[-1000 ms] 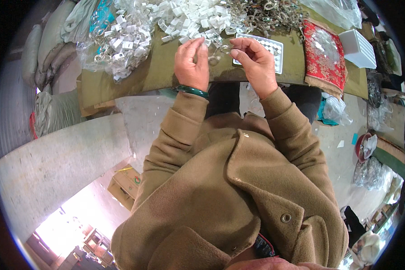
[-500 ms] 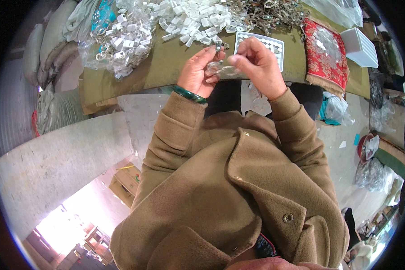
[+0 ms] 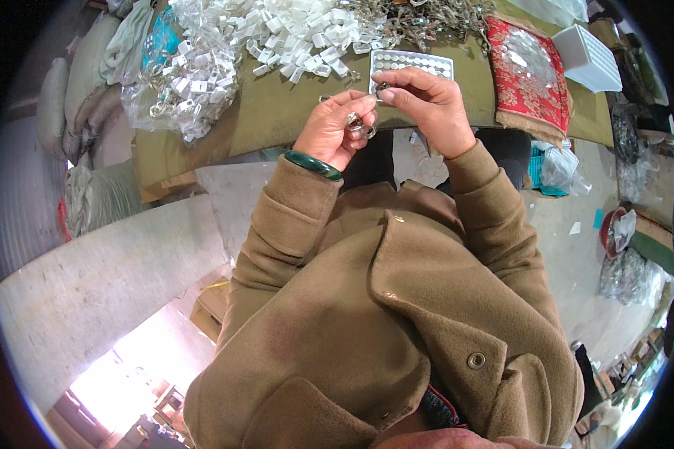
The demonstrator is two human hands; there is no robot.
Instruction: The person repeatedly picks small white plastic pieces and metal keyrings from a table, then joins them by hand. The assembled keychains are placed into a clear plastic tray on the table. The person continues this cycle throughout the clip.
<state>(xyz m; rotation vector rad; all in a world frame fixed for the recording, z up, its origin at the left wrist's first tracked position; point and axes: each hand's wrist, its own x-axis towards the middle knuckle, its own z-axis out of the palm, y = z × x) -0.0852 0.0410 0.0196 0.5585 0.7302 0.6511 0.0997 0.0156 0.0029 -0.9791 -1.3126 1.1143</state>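
Metal rings [image 3: 358, 124] sit pinched in the left hand [image 3: 335, 129]; the right hand [image 3: 427, 105] pinches a small piece at the bench's near edge [image 3: 262, 127].

Your left hand [image 3: 335, 127] and right hand [image 3: 427, 105] meet in the upper middle of the frame, above the near edge of the table [image 3: 277, 120]. Just beyond your right hand lies a tray [image 3: 416, 61]. A heap of small clips [image 3: 307, 30] sits top centre, a bag of packets [image 3: 183, 82] to its left, a cloth [image 3: 524, 78] and a box [image 3: 588, 56] at upper right.
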